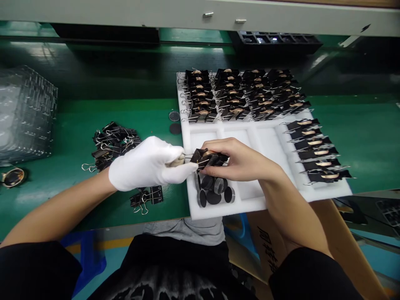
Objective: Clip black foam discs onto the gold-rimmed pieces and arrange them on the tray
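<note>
My left hand (150,162), in a white glove, pinches the wire handles of a black binder clip (196,156). The bare right hand (239,160) grips the black-and-copper clipped piece (212,158) that this clip meets, above the front left of a white foam tray (246,205). Below the hands, several black round discs (214,196) lie in a tray compartment. Rows of similar clipped pieces (233,93) fill the back of the tray, and another column (315,146) runs down its right side.
Loose binder clips (114,139) are heaped left of the tray, with a few more (146,199) nearer me. Two round discs (174,122) lie by the tray's left edge. Stacked clear plastic trays (25,112) and a round gold-rimmed part (14,177) are far left. A grey beam (175,14) crosses above.
</note>
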`<control>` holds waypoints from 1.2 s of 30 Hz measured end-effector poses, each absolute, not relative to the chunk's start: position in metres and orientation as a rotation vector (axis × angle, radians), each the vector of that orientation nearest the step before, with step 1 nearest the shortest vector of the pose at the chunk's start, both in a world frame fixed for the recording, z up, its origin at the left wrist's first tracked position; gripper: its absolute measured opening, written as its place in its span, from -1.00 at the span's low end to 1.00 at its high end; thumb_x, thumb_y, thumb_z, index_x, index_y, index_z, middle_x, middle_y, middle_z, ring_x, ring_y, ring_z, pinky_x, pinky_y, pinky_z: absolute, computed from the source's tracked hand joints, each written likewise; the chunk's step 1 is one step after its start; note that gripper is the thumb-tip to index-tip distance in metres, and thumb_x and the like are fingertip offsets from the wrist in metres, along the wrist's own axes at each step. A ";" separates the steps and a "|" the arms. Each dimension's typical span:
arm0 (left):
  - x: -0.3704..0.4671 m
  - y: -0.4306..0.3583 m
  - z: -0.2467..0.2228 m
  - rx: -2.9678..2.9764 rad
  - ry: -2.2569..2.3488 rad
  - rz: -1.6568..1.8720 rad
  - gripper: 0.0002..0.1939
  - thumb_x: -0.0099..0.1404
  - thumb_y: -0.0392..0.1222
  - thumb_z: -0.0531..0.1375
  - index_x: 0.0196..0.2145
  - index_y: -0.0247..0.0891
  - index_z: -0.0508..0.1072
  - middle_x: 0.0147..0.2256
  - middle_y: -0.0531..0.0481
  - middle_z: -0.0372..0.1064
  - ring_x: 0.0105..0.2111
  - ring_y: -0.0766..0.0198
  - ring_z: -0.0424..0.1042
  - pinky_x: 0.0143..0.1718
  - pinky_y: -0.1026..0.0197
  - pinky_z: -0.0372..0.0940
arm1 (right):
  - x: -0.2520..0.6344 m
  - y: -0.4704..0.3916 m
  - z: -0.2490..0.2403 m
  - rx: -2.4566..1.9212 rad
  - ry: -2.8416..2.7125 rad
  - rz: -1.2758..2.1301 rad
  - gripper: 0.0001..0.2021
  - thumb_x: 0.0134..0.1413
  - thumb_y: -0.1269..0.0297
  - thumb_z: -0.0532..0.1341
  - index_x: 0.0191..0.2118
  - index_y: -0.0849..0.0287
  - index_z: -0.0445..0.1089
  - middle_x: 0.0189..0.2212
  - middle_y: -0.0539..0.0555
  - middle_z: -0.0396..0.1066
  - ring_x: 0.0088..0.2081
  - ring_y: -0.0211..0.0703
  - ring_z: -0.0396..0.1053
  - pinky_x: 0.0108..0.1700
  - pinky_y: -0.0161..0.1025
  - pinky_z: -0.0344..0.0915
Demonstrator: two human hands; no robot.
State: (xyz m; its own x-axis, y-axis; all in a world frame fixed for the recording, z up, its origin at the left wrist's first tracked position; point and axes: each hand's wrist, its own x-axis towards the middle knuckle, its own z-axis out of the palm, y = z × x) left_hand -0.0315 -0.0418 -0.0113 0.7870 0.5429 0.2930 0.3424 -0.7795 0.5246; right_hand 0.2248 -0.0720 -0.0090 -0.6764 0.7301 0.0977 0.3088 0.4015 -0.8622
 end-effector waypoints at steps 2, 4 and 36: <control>-0.032 -0.040 -0.005 2.497 0.705 0.500 -0.47 0.39 -0.02 0.19 -0.59 -0.21 0.01 -0.64 0.17 -0.12 -0.60 0.42 -0.13 -0.54 0.19 -0.16 | 0.225 -0.071 -0.009 -0.895 -2.211 1.217 -0.93 0.23 0.39 0.32 -0.29 0.15 0.45 -0.36 -0.02 0.50 -0.36 -0.24 0.41 -0.30 -0.30 0.29; -0.032 -0.039 0.002 2.447 0.779 0.350 -0.48 0.40 0.04 0.19 -0.60 -0.21 0.08 -0.67 0.17 -0.03 -0.63 0.42 -0.06 -0.55 0.20 -0.12 | 0.225 -0.071 -0.010 -0.929 -2.237 1.155 -0.93 0.23 0.41 0.31 -0.30 0.14 0.45 -0.39 -0.02 0.49 -0.37 -0.23 0.41 -0.30 -0.28 0.29; -0.038 -0.038 0.010 2.328 1.085 0.296 -0.54 0.46 0.25 0.12 -0.30 -0.19 0.54 -0.55 0.14 0.36 -0.56 0.33 0.28 -0.46 0.24 0.08 | 0.219 -0.068 -0.013 -1.214 -1.788 1.209 -0.77 0.05 0.17 0.47 -0.19 0.15 0.61 -0.25 0.07 0.66 -0.25 -0.09 0.57 -0.18 -0.17 0.47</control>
